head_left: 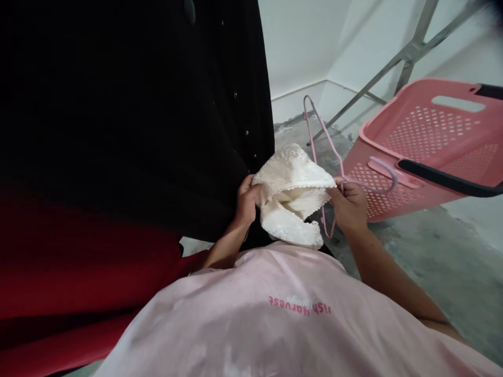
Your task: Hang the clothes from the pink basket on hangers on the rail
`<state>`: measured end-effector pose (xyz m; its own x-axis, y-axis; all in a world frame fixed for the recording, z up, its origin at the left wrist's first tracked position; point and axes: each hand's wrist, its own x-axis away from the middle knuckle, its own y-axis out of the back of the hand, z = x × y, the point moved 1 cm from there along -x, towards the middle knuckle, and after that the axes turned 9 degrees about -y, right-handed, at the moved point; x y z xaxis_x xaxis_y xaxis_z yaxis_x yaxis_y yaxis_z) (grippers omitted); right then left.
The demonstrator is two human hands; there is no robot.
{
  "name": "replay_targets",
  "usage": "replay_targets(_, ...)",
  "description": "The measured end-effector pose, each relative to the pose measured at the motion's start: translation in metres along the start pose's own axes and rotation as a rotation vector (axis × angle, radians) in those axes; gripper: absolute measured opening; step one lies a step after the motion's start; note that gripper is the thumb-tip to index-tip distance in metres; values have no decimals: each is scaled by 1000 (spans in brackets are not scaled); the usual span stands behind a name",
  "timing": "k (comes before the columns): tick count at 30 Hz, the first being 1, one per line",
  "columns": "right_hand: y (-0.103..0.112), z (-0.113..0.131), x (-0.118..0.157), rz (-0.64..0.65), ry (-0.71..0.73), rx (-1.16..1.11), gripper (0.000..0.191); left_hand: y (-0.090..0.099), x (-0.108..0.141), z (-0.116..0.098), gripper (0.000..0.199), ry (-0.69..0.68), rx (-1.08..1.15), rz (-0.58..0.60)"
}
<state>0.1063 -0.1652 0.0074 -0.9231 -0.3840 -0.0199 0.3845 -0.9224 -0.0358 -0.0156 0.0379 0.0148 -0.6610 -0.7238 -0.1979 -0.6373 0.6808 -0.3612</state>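
A white lace garment (293, 162) with scalloped edges is stretched between my hands in front of my body. Its folds gape in the middle, and its exact kind is unclear. My left hand (247, 201) is closed on its left side. My right hand (349, 204) pinches its right edge and also holds a pink clothes hanger (330, 142). The hanger lies sideways, its curved hook pointing right in front of the basket. Part of the hanger is hidden behind the garment and my right fingers.
A pink perforated laundry basket (426, 125) with black handles stands at the right. Behind it, a metal rack frame (377, 78) leans across the white wall. Black cloth (157, 104) with small shiny studs hangs close at the left, above red cloth (78, 267). The floor is grey concrete.
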Motion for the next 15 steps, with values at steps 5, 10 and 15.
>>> replay_targets(5, -7, 9, 4, 38, 134, 148, 26, -7, 18, -9, 52, -658, -635, 251)
replay_targets(10, -19, 17, 10, 162, 180, 248, 24, -29, 26, -15, 54, -749, -1138, 449)
replay_targets(15, -22, 25, 7, 196, 223, 356, 19, -22, 8, -20, 16, -123, -745, 610)
